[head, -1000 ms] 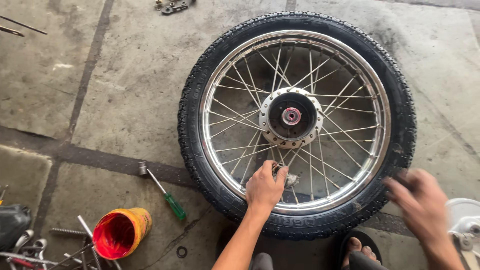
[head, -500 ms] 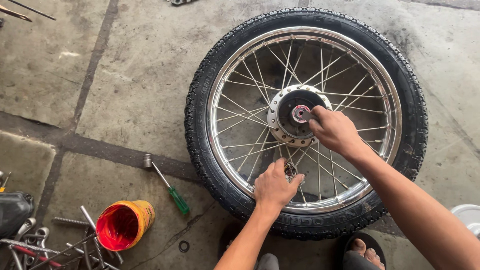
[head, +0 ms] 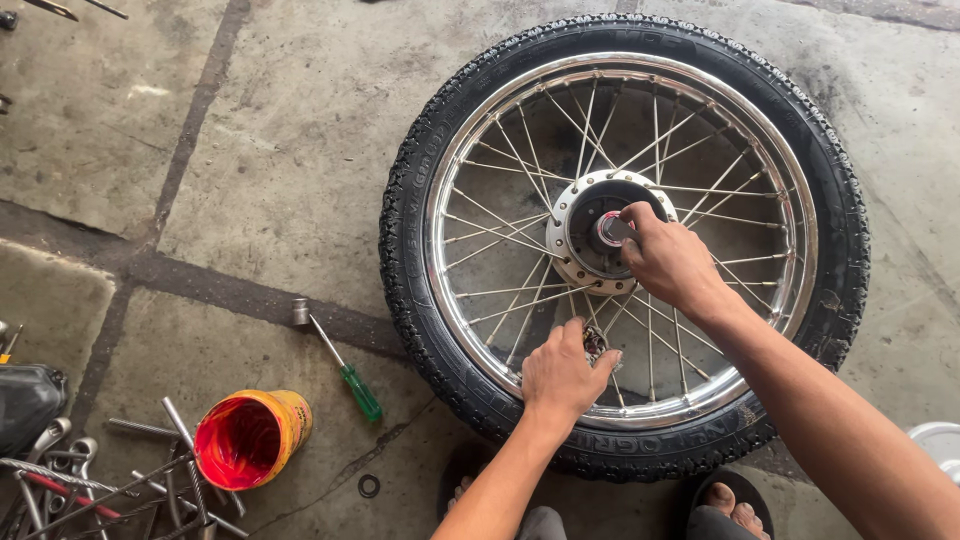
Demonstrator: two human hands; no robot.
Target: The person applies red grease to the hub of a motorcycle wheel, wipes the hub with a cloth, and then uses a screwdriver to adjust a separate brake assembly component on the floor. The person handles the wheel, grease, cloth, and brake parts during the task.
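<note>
A spoked motorcycle wheel with a black tyre (head: 420, 250) lies flat on the concrete floor. Its chrome rim (head: 800, 240) and silver hub (head: 565, 235) face up. My right hand (head: 670, 262) reaches into the hub centre, fingers pinched on a small metal part at the pinkish bearing (head: 606, 229). My left hand (head: 560, 375) rests on the near side of the rim, fingers closed on a small dark metal piece (head: 595, 345) among the spokes.
A green-handled socket driver (head: 335, 358) lies left of the wheel. An orange can with red inside (head: 245, 438) lies tipped beside scattered wrenches and rods (head: 120, 470). A small black ring (head: 369, 486) sits on the floor. My sandalled feet (head: 725, 505) are at the bottom edge.
My right hand came from outside the tyre at the right and reached into the hub centre. My left hand stayed on the near rim. The view shifted, the wheel now sits further right.
</note>
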